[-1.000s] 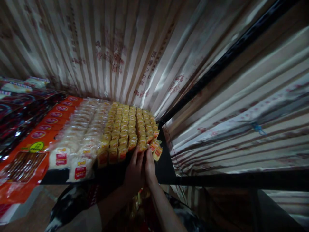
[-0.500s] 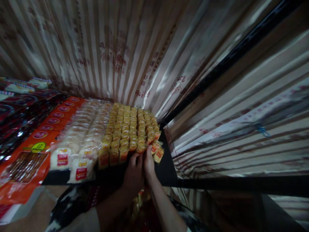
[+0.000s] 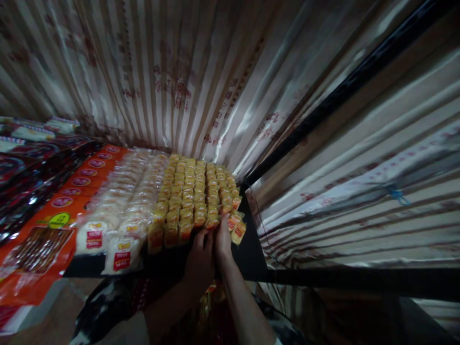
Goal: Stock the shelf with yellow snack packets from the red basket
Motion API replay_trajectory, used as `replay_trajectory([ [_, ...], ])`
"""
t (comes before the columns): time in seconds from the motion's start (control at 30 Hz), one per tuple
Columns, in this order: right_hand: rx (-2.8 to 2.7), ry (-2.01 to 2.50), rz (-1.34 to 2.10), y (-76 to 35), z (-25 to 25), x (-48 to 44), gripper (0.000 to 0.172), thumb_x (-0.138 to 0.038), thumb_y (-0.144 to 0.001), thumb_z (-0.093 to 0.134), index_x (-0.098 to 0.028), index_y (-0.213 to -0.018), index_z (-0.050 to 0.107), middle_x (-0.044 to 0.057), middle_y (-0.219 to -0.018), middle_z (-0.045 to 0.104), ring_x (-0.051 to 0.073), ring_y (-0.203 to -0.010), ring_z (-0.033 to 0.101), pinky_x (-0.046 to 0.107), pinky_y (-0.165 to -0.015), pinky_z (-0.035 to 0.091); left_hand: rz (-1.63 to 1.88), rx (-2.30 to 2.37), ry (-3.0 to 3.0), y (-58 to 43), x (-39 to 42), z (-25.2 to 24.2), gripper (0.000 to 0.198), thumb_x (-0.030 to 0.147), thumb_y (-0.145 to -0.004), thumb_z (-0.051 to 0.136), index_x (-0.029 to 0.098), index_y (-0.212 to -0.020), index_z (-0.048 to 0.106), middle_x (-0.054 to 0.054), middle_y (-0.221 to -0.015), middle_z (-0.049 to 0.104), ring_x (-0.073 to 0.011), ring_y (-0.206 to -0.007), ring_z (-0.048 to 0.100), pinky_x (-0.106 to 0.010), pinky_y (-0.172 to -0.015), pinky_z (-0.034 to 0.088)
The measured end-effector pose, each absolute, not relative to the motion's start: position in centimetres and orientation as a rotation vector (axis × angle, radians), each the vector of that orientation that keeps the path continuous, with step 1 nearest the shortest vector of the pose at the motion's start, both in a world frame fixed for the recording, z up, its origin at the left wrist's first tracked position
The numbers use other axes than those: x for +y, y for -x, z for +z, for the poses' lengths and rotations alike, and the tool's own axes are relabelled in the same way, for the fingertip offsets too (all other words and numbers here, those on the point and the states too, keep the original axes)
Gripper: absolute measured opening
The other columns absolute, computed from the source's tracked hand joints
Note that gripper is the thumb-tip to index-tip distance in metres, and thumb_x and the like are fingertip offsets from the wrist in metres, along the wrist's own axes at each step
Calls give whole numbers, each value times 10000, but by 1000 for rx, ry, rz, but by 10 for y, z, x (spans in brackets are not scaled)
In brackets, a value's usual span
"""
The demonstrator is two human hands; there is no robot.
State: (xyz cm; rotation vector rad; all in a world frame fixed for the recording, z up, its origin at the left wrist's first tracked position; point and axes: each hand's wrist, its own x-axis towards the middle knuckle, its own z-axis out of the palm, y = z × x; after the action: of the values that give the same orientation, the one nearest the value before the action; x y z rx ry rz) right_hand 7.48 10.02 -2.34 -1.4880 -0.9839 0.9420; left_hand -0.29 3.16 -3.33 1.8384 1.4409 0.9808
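Observation:
Small yellow wrapped snack packets (image 3: 187,191) stand in tight rows on a black shelf (image 3: 249,258). At the front of these rows my left hand (image 3: 200,254) has its fingers bent, the tips at the lower edge of a front packet (image 3: 212,222). Close against it on the right, my right hand (image 3: 223,242) is closed at the same packet, its thumb pointing up along the side. The undersides of both hands' fingers are hidden. Beside my right hand, a few loose yellow packets (image 3: 237,232) lie tilted.
White round packaged cakes (image 3: 124,249) stand in two rows to the left. Further left are orange snack bags (image 3: 61,211) and dark glossy packs (image 3: 28,201). Striped printed sheeting (image 3: 179,72) hangs behind, and a black post (image 3: 323,110) slants up at the right corner.
The view has shifted slightly, so the goods appear a little further right and lower. Both hands stay at the same front packet.

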Motion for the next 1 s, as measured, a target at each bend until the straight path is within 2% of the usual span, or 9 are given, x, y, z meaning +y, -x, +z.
replay_trajectory([
  [0.1, -688, 1248, 1211, -71, -16, 104, 671, -662, -850, 309, -207, -1301, 508, 33, -1186, 647, 171, -1187, 537, 314, -1033, 405, 908, 1437, -1831, 4, 33, -24, 499, 120, -849, 330, 54, -1333, 433, -212, -1314, 468, -264, -1236, 455, -423, -1033, 409],
  [0.2, -660, 1089, 1325, -68, -10, 106, 642, -660, -839, 341, -229, -1275, 531, 20, -1161, 662, 169, -1191, 532, 334, -1039, 398, 957, 1408, -1847, 5, 35, -20, 502, 114, -847, 325, 32, -1330, 432, -225, -1305, 468, -267, -1239, 446, -431, -1037, 402],
  [0.4, -608, 1061, 1342, -68, -10, 106, 596, -643, -839, 359, -234, -1214, 578, 39, -1100, 689, 185, -1163, 557, 367, -1015, 421, 1036, 1420, -1840, 2, 35, -28, 513, 82, -822, 331, 27, -1320, 441, -236, -1286, 474, -283, -1242, 435, -481, -1036, 391],
  [0.57, -588, 1037, 1323, -67, -7, 111, 553, -613, -848, 387, -245, -1217, 569, 22, -1160, 660, 171, -1150, 565, 343, -1007, 432, 989, 1435, -1870, 1, 34, -34, 536, 71, -809, 346, 36, -1338, 421, -235, -1325, 445, -282, -1262, 410, -487, -1044, 380],
  [0.8, -579, 1004, 1278, -64, -4, 119, 470, -537, -867, 420, -260, -1222, 552, -11, -1230, 620, 140, -1242, 482, 321, -1053, 388, 962, 1473, -1895, 1, 35, -38, 512, 83, -826, 333, 29, -1324, 440, -231, -1315, 455, -279, -1261, 416, -468, -1044, 386],
  [1.0, -529, 979, 1386, -59, 6, 119, 491, -579, -863, 388, -244, -1161, 589, 15, -1143, 670, 177, -1163, 558, 354, -976, 466, 940, 1471, -1893, 0, 35, -36, 525, 78, -834, 307, 11, -1345, 406, -239, -1325, 434, -274, -1275, 400, -451, -1053, 377],
])
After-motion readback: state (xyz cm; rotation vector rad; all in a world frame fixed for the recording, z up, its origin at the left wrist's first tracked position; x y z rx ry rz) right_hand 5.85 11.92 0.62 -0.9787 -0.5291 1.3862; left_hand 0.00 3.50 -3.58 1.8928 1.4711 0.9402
